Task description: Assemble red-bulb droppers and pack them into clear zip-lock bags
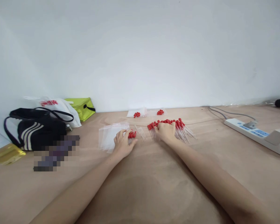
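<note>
My left hand (124,143) rests with fingers apart on the near edge of a fanned stack of clear plastic bags (109,133). Just beyond its thumb lie several loose red rubber bulbs (132,134). Between my hands, several thin clear tubes (142,133) lie side by side. On the right, a long row of droppers (182,129) has red bulbs at the far end and clear stems pointing towards me. My right hand (165,131) is curled down over the left part of this row. Its fingertips are hidden, so what they pinch cannot be seen.
Two bags with red bulbs on them (137,114) (160,112) lie by the wall. At left are a black striped bag (38,130), a white plastic bag (71,113), a lime-green bag (82,109) and a yellow packet (8,154). A corded power strip (252,132) lies at right.
</note>
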`<state>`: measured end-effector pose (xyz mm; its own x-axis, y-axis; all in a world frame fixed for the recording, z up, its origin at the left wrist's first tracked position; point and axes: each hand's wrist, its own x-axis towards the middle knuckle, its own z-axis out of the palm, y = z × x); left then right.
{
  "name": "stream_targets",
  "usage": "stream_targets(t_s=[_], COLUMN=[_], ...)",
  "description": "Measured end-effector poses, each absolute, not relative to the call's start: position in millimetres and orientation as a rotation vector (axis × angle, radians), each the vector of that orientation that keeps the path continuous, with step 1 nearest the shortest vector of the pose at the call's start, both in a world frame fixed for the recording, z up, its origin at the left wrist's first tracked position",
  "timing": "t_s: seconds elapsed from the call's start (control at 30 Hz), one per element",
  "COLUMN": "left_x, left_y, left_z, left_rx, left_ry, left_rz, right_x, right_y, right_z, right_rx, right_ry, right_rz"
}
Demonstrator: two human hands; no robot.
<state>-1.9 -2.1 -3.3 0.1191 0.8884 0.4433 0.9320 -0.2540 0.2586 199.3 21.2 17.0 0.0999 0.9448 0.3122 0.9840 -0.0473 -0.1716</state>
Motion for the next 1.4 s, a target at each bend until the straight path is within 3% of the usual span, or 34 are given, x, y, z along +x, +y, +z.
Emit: stream_targets(t_s=[0.17, 0.47, 0.7, 1.03, 1.2, 1.4], left_x=[-14.9, -14.5, -15.8, -9.5, 12.1, 17.4], left_y=[16.3, 15.6, 17.1, 0.5, -27.0, -34.1], left_z=[-4.6, -3.9, -3.3, 2.3, 3.2, 2.2], left_rx=[-2.349, -2.480, -2.493, -2.378, -2.819, -2.849], left_ry=[-1.746, -1.663, -1.710, -1.437, -1.242, -1.245], left_rz=[-0.875, -0.854, -0.880, -1.475, -1.159, -0.927], right_x=[170.9, 137.9, 139.8, 201.6, 246.6, 249.9], right_y=[14.7, 28.3, 26.5, -26.4, -50.0, -46.4], right_z=[14.6, 20.0, 13.2, -10.5, -19.0, -17.2], right_rx=[-1.805, -2.011, -1.941, -1.356, -1.172, -1.198], right_ry=[-2.037, -2.021, -1.931, -2.059, -2.174, -2.234], right_rz=[-0.179, 0.088, 0.019, -0.162, -0.205, -0.153])
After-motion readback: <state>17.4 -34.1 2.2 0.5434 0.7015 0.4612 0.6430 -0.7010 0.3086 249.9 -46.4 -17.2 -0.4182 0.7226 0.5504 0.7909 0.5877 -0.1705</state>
